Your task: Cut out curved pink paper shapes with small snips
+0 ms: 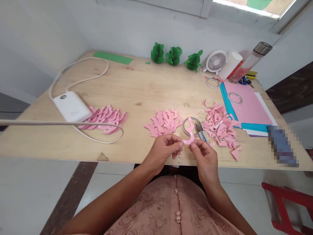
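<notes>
Two bare hands hold a curved pink paper strip (188, 140) between them, above the near edge of a wooden table (146, 88). The left hand (161, 148) pinches its left end between thumb and forefinger, the other fingers loosely curled; the right hand (206, 156) has its thumb and fingertips closed on the lower right of the curve. A wavy pink piece (189, 125) shows just beyond the fingertips, though whether it is joined to the held strip I cannot tell. Beyond the right hand lie a tape roll (184, 125) and blue-handled scissors (202, 134), with a heap of pink paper offcuts (221, 122) to their right. Just beyond the left hand sits a pile of wavy pink cutouts (163, 121); well to that hand's left, a second pile of pink cutouts (110, 117) lies beside a white power bank (72, 106). Far beyond both hands stand three green honeycomb paper ornaments (173, 56) and a small white fan (216, 61). Beyond the right hand and farther right, a pink sheet (254, 107) tops other coloured paper.
</notes>
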### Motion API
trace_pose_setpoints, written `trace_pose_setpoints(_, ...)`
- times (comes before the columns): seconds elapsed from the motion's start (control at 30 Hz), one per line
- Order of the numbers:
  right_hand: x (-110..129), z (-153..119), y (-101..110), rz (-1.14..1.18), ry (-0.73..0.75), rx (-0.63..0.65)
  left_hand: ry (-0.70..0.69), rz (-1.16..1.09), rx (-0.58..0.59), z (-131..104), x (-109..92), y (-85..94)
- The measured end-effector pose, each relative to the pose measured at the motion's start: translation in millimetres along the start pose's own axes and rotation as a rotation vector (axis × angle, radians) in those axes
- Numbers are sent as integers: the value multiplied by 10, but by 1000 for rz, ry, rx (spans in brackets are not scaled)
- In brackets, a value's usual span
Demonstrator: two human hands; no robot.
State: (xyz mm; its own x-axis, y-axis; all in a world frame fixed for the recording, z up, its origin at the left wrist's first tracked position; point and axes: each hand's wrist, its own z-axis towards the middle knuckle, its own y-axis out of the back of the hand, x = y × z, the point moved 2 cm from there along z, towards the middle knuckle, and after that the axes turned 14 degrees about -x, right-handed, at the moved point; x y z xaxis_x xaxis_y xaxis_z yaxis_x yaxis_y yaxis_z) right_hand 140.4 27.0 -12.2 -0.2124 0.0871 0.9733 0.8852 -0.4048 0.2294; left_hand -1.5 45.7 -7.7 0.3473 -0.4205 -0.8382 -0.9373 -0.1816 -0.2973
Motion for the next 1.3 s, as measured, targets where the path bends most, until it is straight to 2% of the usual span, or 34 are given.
trace_pose_setpoints(0.1, 96, -15, 67, -185, 305, -104, -65, 40, -18, -17, -25, -9)
trace_pose_setpoints(0.17, 160, -44, 63, -264, 490, -91, -113, 90, -21, -29, -37, -14)
trace_pose_setpoints(0.23, 195, -71, 35, -297, 603, -39, -161, 149, -27, -38, -43, -16)
trace_pose_setpoints(0.37, 191, -93, -13, -348, 687, 11, -246, 268, -32, -43, -32, -7)
trace_pose_setpoints(0.7, 203, -93, -3, -419, 800, 23, -417, 463, -41, -86, -106, -4)
trace_pose_setpoints(0.8, 213, -100, -2, -407, 769, 31, -374, 413, -35, -77, -109, 7)
trace_pose_setpoints(0.93, 193, -95, 7, -344, 645, 70, -215, 206, 6, -51, -74, 33)
trace_pose_setpoints(1.13, 137, -59, 27, -250, 345, 132, -37, -30, 54, -31, -38, 33)
trace_pose_setpoints(1.3, 66, -1, 20, 19, 36, 116, 41, -77, 71, -36, -1, 21)
